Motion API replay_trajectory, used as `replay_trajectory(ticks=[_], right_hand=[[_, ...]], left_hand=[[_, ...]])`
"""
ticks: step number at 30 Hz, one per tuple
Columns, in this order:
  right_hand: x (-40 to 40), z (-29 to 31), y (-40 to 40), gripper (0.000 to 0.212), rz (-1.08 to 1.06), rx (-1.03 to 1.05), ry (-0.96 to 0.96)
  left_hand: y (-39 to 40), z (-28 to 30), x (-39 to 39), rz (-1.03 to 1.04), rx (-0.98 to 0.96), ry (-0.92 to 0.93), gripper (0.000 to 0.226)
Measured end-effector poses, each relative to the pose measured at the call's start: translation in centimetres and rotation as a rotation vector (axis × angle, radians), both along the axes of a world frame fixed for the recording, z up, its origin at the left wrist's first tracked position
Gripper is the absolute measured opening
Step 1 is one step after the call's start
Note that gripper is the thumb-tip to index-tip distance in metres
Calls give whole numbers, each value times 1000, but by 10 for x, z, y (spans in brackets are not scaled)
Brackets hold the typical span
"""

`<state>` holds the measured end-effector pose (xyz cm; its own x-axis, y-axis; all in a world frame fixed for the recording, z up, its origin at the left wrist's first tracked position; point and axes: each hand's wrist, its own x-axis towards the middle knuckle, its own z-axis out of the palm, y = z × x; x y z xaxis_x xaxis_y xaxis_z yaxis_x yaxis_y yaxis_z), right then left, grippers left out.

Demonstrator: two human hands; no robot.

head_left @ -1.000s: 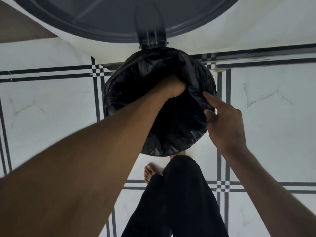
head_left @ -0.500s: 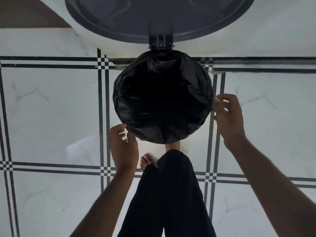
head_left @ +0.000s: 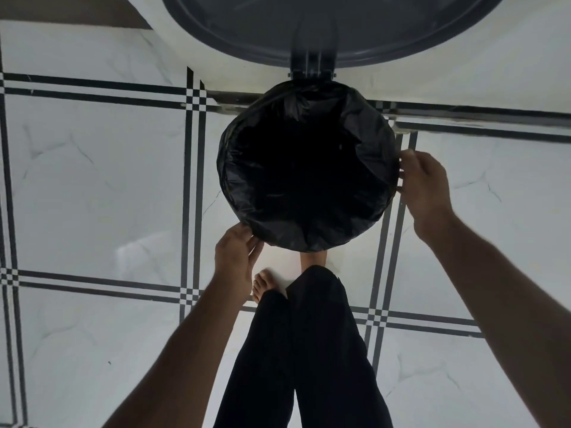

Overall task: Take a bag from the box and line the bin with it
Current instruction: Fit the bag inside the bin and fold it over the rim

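A black plastic bag (head_left: 306, 140) lines the round bin below me, its edge folded over the whole rim and hiding the bin itself. The grey lid (head_left: 327, 23) stands raised at the far side on its hinge (head_left: 312, 64). My left hand (head_left: 236, 257) touches the bag's edge at the near left of the rim, fingers curled against it. At the right side of the rim, my right hand (head_left: 425, 186) rests with its fingertips on the bag. No box is in view.
White marble-pattern floor tiles with black line borders (head_left: 191, 180) surround the bin. My legs in black trousers (head_left: 306, 350) and bare feet (head_left: 265, 285) stand just in front of it. A white wall base (head_left: 463, 72) runs behind the bin.
One second ago my left arm reached down inside the bag; it has come out and moved to the near-left rim. My right hand slid from the rim's inner edge to its outer right side.
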<state>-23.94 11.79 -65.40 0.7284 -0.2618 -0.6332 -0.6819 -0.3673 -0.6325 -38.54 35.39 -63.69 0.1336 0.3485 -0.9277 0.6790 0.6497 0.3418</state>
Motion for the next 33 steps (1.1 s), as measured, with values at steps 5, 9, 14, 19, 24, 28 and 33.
replay_trajectory(ticks=[5, 9, 14, 19, 24, 28, 33], right_hand=[[-65, 12, 1, 18, -424, 150, 326], [-110, 17, 16, 52, -584, 481, 654], [-111, 17, 44, 65, -785, 693, 613], [-105, 12, 54, 69, -924, 720, 548], [-106, 6, 52, 69, -959, 727, 497], [-106, 3, 47, 68, -994, 695, 470], [-105, -1, 39, 66, -992, 682, 456]], left_hand=[[-2, -8, -14, -261, 207, 92, 10], [1, -13, -10, -215, 194, 115, 9], [11, -15, -14, -2, -6, 37, 21], [16, -19, -7, 85, -92, 19, 20], [14, -21, 1, 131, -154, 29, 17], [15, -15, -2, 137, -211, 32, 47], [19, -11, -7, 171, -313, -25, 65]])
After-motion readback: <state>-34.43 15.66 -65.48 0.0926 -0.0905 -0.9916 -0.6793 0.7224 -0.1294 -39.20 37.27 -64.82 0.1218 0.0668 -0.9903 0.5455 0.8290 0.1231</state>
